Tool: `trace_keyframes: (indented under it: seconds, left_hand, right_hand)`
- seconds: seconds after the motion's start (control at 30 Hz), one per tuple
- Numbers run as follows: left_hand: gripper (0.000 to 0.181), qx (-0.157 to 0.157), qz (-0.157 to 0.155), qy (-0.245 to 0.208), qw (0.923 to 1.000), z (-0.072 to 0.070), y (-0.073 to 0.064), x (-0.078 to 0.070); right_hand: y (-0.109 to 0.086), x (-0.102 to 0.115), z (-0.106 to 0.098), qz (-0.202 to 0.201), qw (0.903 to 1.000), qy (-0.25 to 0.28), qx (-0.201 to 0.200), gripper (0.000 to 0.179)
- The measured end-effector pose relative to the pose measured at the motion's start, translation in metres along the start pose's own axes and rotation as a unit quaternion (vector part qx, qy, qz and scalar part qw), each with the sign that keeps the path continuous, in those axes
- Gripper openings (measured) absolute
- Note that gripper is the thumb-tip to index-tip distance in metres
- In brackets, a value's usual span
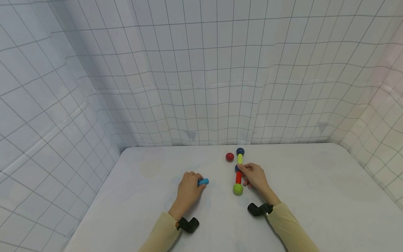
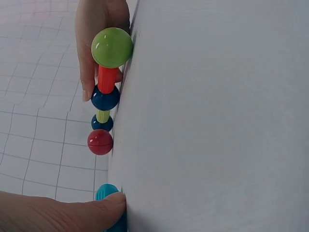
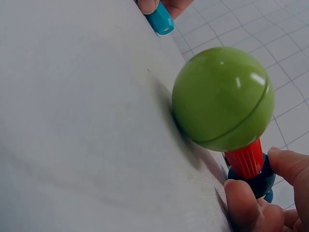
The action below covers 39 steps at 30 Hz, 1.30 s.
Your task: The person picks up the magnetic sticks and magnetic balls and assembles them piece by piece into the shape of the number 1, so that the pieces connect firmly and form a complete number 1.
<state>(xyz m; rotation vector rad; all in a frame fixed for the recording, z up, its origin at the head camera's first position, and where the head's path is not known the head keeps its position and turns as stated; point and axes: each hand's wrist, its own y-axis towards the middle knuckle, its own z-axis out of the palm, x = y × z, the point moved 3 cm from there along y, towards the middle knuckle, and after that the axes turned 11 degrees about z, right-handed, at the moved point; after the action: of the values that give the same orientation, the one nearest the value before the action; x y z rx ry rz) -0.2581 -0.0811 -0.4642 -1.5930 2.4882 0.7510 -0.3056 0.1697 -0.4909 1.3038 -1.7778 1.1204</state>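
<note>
My left hand pinches a light blue ribbed rod at the table surface, thumb along its near side. To the right, a chain of toy balls and rods lies pointing away from me. A green ball forms its near end and joins a red rod. Beyond that come a dark blue ball, a yellow-green rod and another dark blue ball at the far end. My right hand holds the middle dark blue ball between thumb and fingers, partly covering it.
A loose red ball sits just left of the chain's far end. The white table ends at the back against a white sheet with grid lines, which also hangs on both sides. Black wrist cameras are strapped to both wrists.
</note>
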Motion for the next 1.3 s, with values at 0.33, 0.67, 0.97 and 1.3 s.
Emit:
trace_keyframes:
  seconds: [0.33,0.67,0.97,1.3]
  left_hand:
    - [0.017,0.009,0.006,-0.016,0.9998,0.004,0.0,-0.007]
    - [0.016,0.022,0.002,-0.075,0.997,0.007,0.001,-0.019]
    - [0.015,0.038,0.005,-0.146,0.9885,0.011,0.001,-0.027]
    - [0.019,0.059,-0.018,-0.205,0.9768,0.02,-0.003,-0.034]
  right_hand:
    - [0.001,-0.002,0.0,-0.002,1.0,-0.005,-0.002,0.052]
    - [0.002,-0.002,0.0,0.005,1.0,0.0,0.002,0.054]
    - [0.001,-0.001,0.001,-0.002,1.0,-0.003,-0.002,0.053]
    - [0.003,-0.004,0.001,0.003,1.0,-0.007,-0.005,0.056]
